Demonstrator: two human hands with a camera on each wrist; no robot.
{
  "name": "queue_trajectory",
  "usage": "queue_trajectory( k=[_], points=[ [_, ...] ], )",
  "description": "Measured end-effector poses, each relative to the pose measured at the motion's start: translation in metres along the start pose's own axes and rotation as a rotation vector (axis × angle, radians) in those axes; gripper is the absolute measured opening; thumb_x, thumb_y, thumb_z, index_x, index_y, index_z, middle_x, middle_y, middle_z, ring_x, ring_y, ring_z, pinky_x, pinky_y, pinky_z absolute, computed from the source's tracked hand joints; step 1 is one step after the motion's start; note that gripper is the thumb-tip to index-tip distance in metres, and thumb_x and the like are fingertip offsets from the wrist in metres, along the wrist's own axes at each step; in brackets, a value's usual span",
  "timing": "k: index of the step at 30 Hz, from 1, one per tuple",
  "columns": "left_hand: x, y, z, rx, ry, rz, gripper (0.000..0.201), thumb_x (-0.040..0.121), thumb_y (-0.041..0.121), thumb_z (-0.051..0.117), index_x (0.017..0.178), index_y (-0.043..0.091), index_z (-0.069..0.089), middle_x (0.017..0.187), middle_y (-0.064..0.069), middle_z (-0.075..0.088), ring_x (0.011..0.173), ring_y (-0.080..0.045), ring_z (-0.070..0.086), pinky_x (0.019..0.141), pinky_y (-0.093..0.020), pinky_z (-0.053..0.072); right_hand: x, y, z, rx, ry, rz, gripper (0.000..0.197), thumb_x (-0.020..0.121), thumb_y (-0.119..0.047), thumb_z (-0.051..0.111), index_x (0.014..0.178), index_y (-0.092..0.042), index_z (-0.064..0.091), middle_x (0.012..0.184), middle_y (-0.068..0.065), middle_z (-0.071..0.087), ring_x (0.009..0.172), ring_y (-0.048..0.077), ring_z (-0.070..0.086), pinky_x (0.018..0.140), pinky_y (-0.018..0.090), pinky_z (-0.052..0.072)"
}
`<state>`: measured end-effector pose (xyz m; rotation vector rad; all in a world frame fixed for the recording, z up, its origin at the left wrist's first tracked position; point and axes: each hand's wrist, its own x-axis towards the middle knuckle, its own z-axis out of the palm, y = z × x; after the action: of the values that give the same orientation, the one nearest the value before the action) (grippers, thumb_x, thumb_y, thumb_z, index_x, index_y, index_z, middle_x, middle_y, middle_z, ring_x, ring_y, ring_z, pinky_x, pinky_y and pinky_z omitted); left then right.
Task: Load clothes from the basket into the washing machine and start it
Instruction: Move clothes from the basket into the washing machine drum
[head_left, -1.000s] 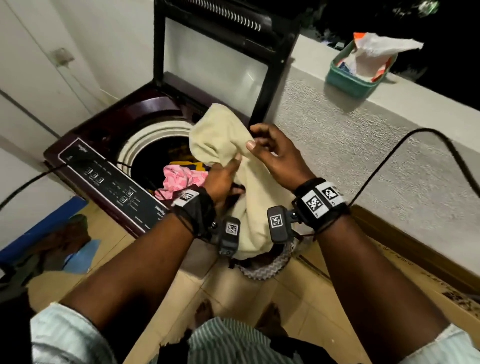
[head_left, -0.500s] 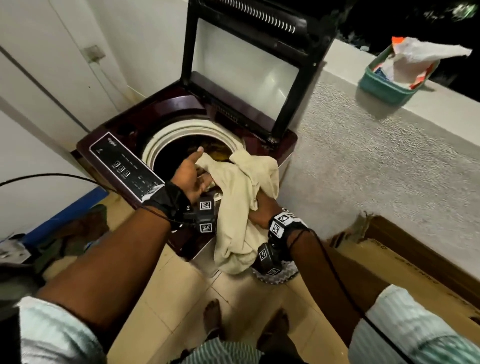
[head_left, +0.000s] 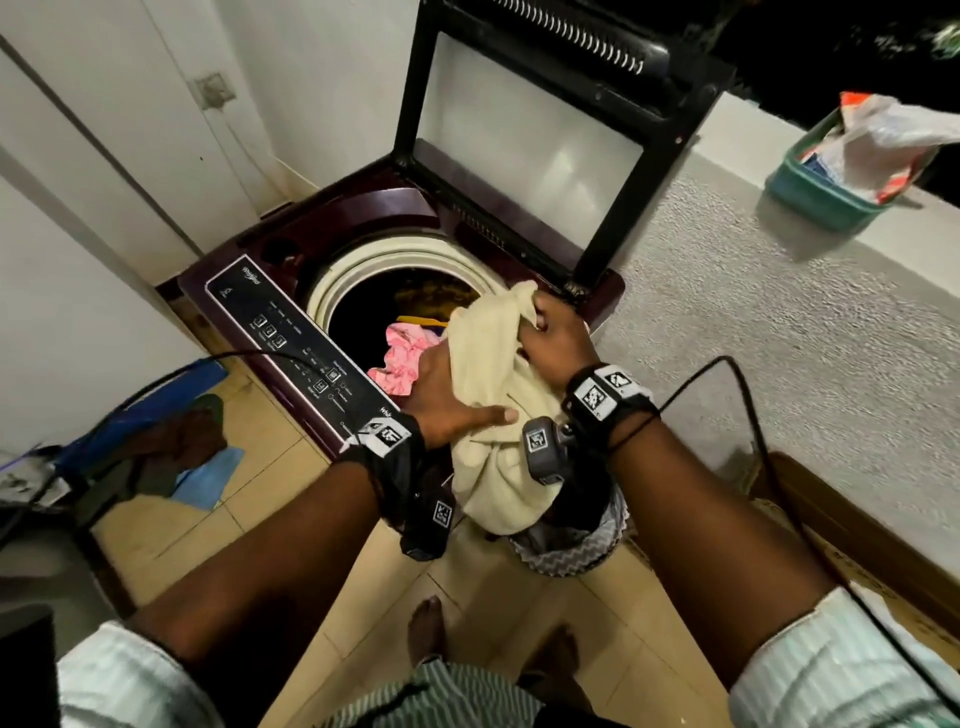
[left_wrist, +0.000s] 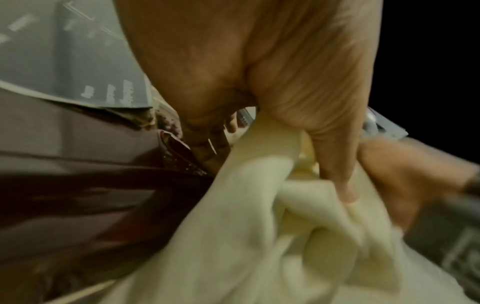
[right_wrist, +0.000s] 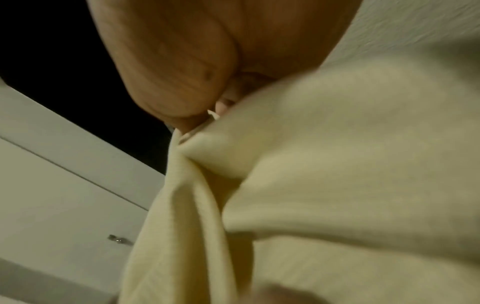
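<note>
A maroon top-load washing machine (head_left: 363, 213) stands with its lid (head_left: 524, 150) raised. A pink garment (head_left: 400, 358) lies in the drum (head_left: 358, 270). A cream cloth (head_left: 488, 364) hangs over the drum's front right edge, its lower end trailing towards the zigzag-patterned basket (head_left: 576, 545) on the floor. My left hand (head_left: 452, 395) grips the cloth's side, thumb (left_wrist: 335, 164) pressed across the cream cloth (left_wrist: 259, 236). My right hand (head_left: 558, 338) pinches its top corner near the lid hinge; in the right wrist view the right hand (right_wrist: 182, 82) bunches the cream cloth (right_wrist: 337, 164).
The control panel (head_left: 291, 338) runs along the machine's front left. A rough grey parapet (head_left: 779, 338) stands on the right with a teal tub (head_left: 831, 192) of packets on its ledge. Clothes (head_left: 171, 447) lie on the floor at left. A black cable (head_left: 753, 415) loops by my right arm.
My right hand has come up from under the cloth and now holds its top corner over the drum. My left hand has shifted onto the cloth's side. The pink garment shows again.
</note>
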<state>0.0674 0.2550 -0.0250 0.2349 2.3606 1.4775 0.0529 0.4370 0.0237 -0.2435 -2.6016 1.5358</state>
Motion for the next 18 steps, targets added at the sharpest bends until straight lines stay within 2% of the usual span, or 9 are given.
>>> queue_trajectory(
  k=[2, 3, 5, 6, 9, 11, 13, 16, 18],
  points=[
    [-0.002, -0.002, 0.005, 0.062, -0.046, 0.058, 0.107, 0.059, 0.06, 0.087, 0.145, 0.031, 0.032, 0.143, 0.003, 0.051, 0.133, -0.016, 0.049, 0.108, -0.035, 0.041, 0.013, -0.021, 0.011, 0.081, -0.018, -0.03, 0.019, 0.092, 0.0, 0.055, 0.107, -0.001, 0.067, 0.1, 0.002, 0.07, 0.083, 0.003, 0.062, 0.077, 0.009, 0.046],
    [-0.001, 0.0, 0.005, 0.089, -0.04, 0.063, 0.089, 0.07, 0.051, 0.083, 0.143, 0.027, 0.039, 0.138, 0.001, 0.057, 0.128, -0.018, 0.054, 0.103, -0.03, 0.043, 0.019, -0.027, 0.018, 0.117, -0.049, -0.033, 0.017, 0.093, 0.0, 0.057, 0.106, -0.001, 0.067, 0.101, 0.003, 0.07, 0.086, 0.005, 0.063, 0.08, 0.013, 0.048],
    [0.006, 0.006, -0.004, 0.133, 0.091, 0.025, 0.05, 0.085, 0.033, 0.072, 0.131, 0.019, 0.058, 0.127, -0.005, 0.067, 0.119, -0.024, 0.061, 0.09, -0.023, 0.042, 0.026, -0.031, 0.028, 0.182, -0.123, 0.007, 0.011, 0.093, -0.008, 0.063, 0.101, -0.01, 0.068, 0.101, 0.002, 0.07, 0.093, 0.01, 0.064, 0.093, 0.025, 0.051],
    [0.011, 0.009, -0.011, 0.132, 0.171, -0.015, 0.041, 0.088, 0.032, 0.067, 0.126, 0.017, 0.063, 0.123, -0.009, 0.069, 0.116, -0.027, 0.062, 0.087, -0.024, 0.042, 0.027, -0.029, 0.03, 0.209, -0.134, 0.027, 0.009, 0.092, -0.012, 0.065, 0.099, -0.014, 0.069, 0.102, 0.002, 0.071, 0.095, 0.011, 0.065, 0.097, 0.028, 0.05],
    [0.032, 0.014, -0.032, 0.006, 0.317, -0.137, 0.048, 0.08, 0.042, 0.057, 0.116, 0.013, 0.069, 0.116, -0.013, 0.071, 0.11, -0.032, 0.065, 0.091, -0.035, 0.051, 0.017, -0.01, 0.021, 0.297, -0.059, 0.108, 0.008, 0.091, -0.018, 0.069, 0.096, -0.012, 0.07, 0.101, 0.001, 0.072, 0.094, 0.009, 0.064, 0.09, 0.018, 0.05],
    [0.042, 0.016, -0.039, -0.09, 0.386, -0.228, 0.045, 0.08, 0.036, 0.058, 0.116, 0.011, 0.069, 0.117, -0.014, 0.071, 0.109, -0.031, 0.065, 0.092, -0.034, 0.051, 0.003, 0.01, 0.008, 0.194, 0.07, 0.161, 0.025, 0.084, -0.041, 0.074, 0.095, -0.019, 0.07, 0.104, -0.005, 0.072, 0.097, 0.01, 0.065, 0.091, 0.025, 0.053],
    [0.053, 0.009, -0.043, -0.184, 0.424, -0.319, 0.043, 0.081, 0.029, 0.06, 0.118, 0.009, 0.069, 0.118, -0.014, 0.07, 0.109, -0.03, 0.065, 0.093, -0.034, 0.052, -0.012, 0.037, -0.004, 0.008, 0.067, 0.181, 0.053, 0.071, -0.063, 0.075, 0.108, -0.026, 0.066, 0.114, -0.007, 0.067, 0.107, 0.01, 0.062, 0.097, 0.029, 0.051],
    [0.056, -0.001, -0.038, -0.421, 0.501, -0.413, 0.039, 0.08, 0.021, 0.065, 0.117, 0.011, 0.07, 0.114, -0.009, 0.072, 0.105, -0.026, 0.068, 0.095, -0.041, 0.055, -0.036, 0.069, -0.009, 0.099, -0.214, 0.24, 0.091, 0.059, -0.061, 0.085, 0.135, -0.037, 0.041, 0.132, -0.014, 0.056, 0.122, 0.006, 0.056, 0.106, 0.03, 0.046],
    [0.05, -0.002, -0.027, -0.506, 0.514, -0.411, 0.041, 0.082, 0.021, 0.067, 0.122, 0.012, 0.068, 0.117, -0.008, 0.071, 0.105, -0.026, 0.068, 0.096, -0.045, 0.055, -0.05, 0.075, -0.005, 0.102, -0.279, 0.271, 0.105, 0.06, -0.053, 0.088, 0.143, -0.038, 0.027, 0.135, -0.015, 0.053, 0.121, 0.005, 0.055, 0.105, 0.029, 0.045]
  ],
)
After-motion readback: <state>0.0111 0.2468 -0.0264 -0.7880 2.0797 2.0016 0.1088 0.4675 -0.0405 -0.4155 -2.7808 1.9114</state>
